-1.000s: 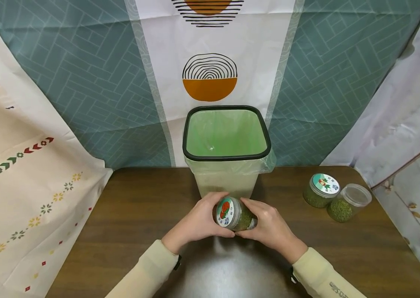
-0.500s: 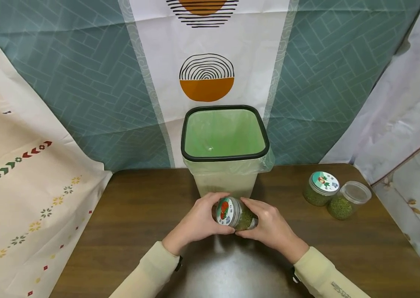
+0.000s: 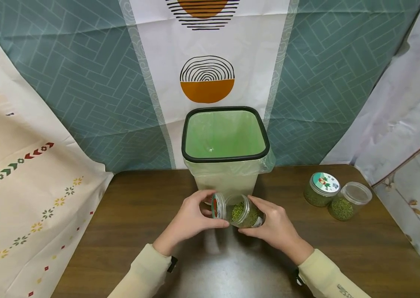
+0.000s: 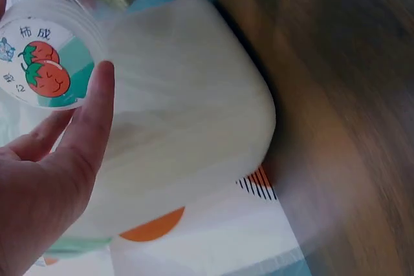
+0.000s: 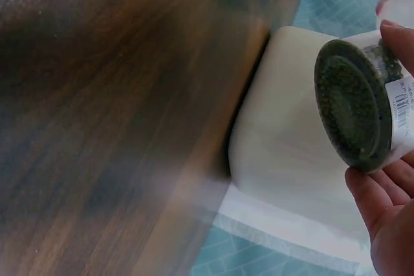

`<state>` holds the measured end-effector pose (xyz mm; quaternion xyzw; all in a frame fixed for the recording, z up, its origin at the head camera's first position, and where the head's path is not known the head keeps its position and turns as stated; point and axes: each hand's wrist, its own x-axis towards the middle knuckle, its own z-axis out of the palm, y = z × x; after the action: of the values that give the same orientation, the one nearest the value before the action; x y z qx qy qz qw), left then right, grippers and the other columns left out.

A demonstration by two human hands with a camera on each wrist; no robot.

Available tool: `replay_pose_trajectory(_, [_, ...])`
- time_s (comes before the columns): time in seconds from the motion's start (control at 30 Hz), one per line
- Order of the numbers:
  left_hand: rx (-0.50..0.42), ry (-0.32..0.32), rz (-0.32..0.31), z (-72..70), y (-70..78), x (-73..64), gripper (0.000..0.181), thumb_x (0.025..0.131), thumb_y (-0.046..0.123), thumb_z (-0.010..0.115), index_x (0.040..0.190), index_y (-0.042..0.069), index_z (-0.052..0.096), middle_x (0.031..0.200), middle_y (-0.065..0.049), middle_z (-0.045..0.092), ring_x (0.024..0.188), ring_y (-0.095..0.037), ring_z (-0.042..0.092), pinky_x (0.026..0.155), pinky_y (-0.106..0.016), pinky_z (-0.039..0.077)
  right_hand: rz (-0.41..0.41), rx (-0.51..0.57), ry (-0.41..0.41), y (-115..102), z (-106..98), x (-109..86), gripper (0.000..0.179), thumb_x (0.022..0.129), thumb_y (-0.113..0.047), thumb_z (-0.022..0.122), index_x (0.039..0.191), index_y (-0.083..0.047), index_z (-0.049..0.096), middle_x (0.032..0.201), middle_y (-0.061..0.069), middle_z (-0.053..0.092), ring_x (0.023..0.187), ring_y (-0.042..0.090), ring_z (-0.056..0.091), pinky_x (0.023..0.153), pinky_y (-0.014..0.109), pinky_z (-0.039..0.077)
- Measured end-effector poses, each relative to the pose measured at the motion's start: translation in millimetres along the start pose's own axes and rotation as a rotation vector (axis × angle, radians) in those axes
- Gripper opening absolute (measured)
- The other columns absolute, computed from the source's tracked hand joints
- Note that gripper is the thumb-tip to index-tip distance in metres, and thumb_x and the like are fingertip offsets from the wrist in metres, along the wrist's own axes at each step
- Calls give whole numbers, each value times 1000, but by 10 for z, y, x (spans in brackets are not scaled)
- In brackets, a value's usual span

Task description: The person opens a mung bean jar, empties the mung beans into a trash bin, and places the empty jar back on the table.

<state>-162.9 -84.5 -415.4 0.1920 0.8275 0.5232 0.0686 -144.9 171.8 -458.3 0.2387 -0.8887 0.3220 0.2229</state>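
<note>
In the head view my left hand grips a round screw lid. My right hand holds a clear plastic jar tipped on its side, its mouth facing left towards the lid. Green granules lie inside it. Two smiling red persimmons show on the lid's top in the left wrist view. From the right wrist, the jar's base and a white barcode label are visible. Lid and jar are apart, in front of the bin.
The bin has a black rim and a clear liner bag, and stands at the back of the brown wooden table. On the right are a jar with a green-and-white lid and a jar with a clear top. Patterned cloths hang around.
The lid has come off the jar. My left hand has drawn left with it, and the jar has shifted slightly right in my right hand, its open mouth now showing.
</note>
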Motion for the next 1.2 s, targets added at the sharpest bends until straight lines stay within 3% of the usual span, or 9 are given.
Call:
replay_pose_trajectory(0.13, [-66,33,-64,-88,-50,-51,93,51,40,90,132,21,48,119,3,55,92,-20,67,79,-34,57,58,39,25,15,-49,1,89,52,-50,86,128,-14,57,121,3,64,108,17,63,87,29,54])
replay_pose_trajectory(0.3, [-66,94,-118,-194,-154,-84,96,45,36,93,129,16,50,120,3,54,101,-18,64,80,-31,57,126,132,46,28,-111,9,89,53,-51,85,130,-20,55,120,-1,64,107,11,62,85,17,52])
replay_pose_trajectory(0.6, [37,155,-166,-361,-407,-125,92,42,29,94,124,20,53,115,0,55,102,-20,62,77,-29,58,206,214,52,13,-149,-13,88,53,-52,85,130,-23,55,119,-3,65,108,8,61,83,31,55])
replay_pose_trajectory(0.8, [120,183,-206,-399,-552,-144,88,44,27,94,122,14,56,110,-3,61,97,-18,67,80,-32,57,226,244,53,-30,-186,-30,88,52,-38,90,129,-13,56,120,6,65,108,13,62,84,34,55])
replay_pose_trajectory(0.97, [150,163,-208,-423,-645,-138,87,46,21,93,124,13,55,114,-8,63,94,-18,67,77,-33,57,237,273,69,-180,-301,1,84,50,-24,92,125,-6,58,116,8,66,104,19,65,82,35,55])
replay_pose_trajectory(1.2, [188,151,-246,-476,-804,-118,86,47,24,93,124,16,54,110,-3,63,92,-15,65,75,-28,55,251,283,58,-256,-394,30,83,50,-21,92,124,-5,59,114,11,67,99,21,67,81,30,56])
